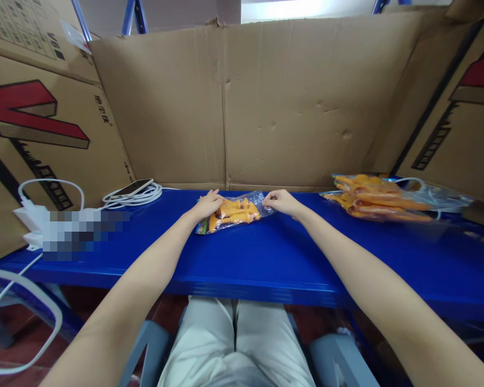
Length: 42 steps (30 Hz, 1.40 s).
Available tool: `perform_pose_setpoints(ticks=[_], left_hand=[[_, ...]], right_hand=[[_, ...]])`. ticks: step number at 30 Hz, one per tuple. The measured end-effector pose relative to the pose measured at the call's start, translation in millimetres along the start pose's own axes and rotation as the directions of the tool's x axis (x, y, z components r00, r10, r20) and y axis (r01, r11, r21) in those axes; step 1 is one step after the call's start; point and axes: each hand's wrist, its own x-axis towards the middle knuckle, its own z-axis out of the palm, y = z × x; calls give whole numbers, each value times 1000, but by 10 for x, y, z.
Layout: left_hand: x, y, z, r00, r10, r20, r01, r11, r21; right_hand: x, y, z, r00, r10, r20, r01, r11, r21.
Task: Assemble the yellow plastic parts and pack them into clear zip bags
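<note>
A clear plastic bag [236,214] with orange plastic pieces inside lies flat on the blue table in front of me. Its left end has a colourful printed strip. My left hand [210,204] rests on the bag's upper left part, fingers stretched out over it. At the bag's right end, my right hand [281,202] pinches the loose clear film between thumb and fingers. What the orange pieces are I cannot make out through the shiny film.
Several similar bags of orange pieces [379,199] are piled at the right. A phone [135,187] lies on a coiled white cable [145,196] at the left, near a white power strip [34,220]. Cardboard walls [306,107] enclose the blue table [250,263] behind and at both sides.
</note>
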Motion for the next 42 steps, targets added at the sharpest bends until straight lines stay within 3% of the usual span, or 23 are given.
perform_pose_setpoints(ticks=[5, 8, 13, 17, 20, 23, 25, 27, 30, 33, 35, 37, 42], left_hand=[[-70, 106, -22, 998, 70, 4, -70, 990, 119], [-103, 174, -38, 996, 79, -39, -71, 980, 186], [-176, 313, -70, 986, 10, -166, 31, 970, 243], [-227, 405, -93, 966, -55, -254, 116, 965, 233], [-218, 402, -99, 965, -106, -239, 146, 976, 159], [-186, 363, -83, 975, -210, -70, 204, 976, -76], [-166, 338, -58, 962, -267, 64, 274, 921, -275], [-145, 314, -25, 945, -301, 130, 327, 844, -425], [-95, 251, 34, 932, -337, 131, 355, 788, -502], [-21, 138, 95, 945, -327, 5, 304, 874, -378], [29, 50, 135, 965, -237, -109, 207, 949, -238], [68, -28, 177, 973, -178, -150, 154, 975, -160], [109, -105, 237, 957, -253, -144, 185, 909, -374]], right_hand=[[20, 53, 39, 979, -93, -184, -3, 884, -467], [11, 64, 63, 968, -117, -220, -24, 834, -551], [-2, 95, 52, 946, -43, -320, -150, 819, -553], [26, 156, 7, 920, 76, -385, -240, 885, -398], [60, 183, 11, 930, 254, -266, -286, 954, -89], [69, 165, 56, 940, 335, -60, -312, 919, 240], [55, 141, 87, 941, 337, 6, -311, 859, 407], [34, 124, 103, 939, 343, 33, -309, 796, 521], [13, 124, 104, 933, 352, 70, -323, 740, 590], [15, 138, 102, 933, 341, 112, -336, 724, 603], [20, 140, 108, 933, 332, 137, -343, 711, 614], [22, 131, 118, 933, 323, 161, -350, 703, 620], [24, 109, 153, 936, 309, 171, -344, 687, 640]])
